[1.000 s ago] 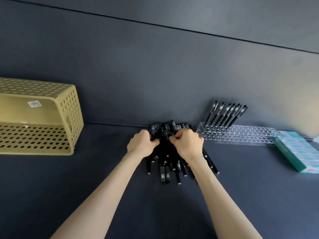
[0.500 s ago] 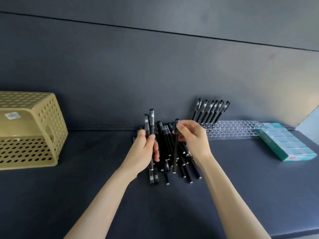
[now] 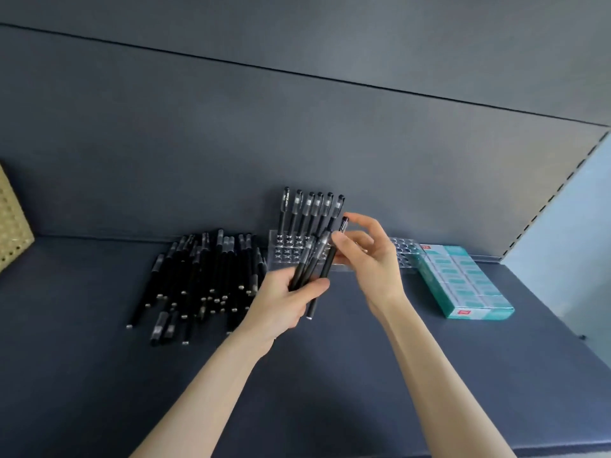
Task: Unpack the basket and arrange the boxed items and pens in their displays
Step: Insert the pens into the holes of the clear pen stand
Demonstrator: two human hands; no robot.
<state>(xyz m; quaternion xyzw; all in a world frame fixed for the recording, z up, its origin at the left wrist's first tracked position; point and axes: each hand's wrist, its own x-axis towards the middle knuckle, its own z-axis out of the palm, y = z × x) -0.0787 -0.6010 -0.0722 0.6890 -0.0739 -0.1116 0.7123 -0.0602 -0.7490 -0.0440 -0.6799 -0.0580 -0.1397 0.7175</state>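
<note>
My left hand (image 3: 287,300) grips a small bunch of black pens (image 3: 312,264), held tilted in front of the clear pen holder (image 3: 284,251). My right hand (image 3: 370,256) pinches the top of one pen (image 3: 344,224) from that bunch, between thumb and fingers. Several black pens (image 3: 312,206) stand upright in the holder's left end. A heap of loose black pens (image 3: 205,276) lies on the dark shelf to the left of my hands. The teal boxed items (image 3: 463,280) lie in a row at the right end of the holder.
A corner of the yellow perforated basket (image 3: 13,223) shows at the far left edge. The dark shelf (image 3: 330,375) runs to a front edge near the bottom of the frame. A dark back panel rises behind the holder. A pale upright with slots (image 3: 562,180) closes the right side.
Both hands lifted pens out of the heap and carried them right, to the front of the holder. The view swung right, so the basket has slid almost out of frame.
</note>
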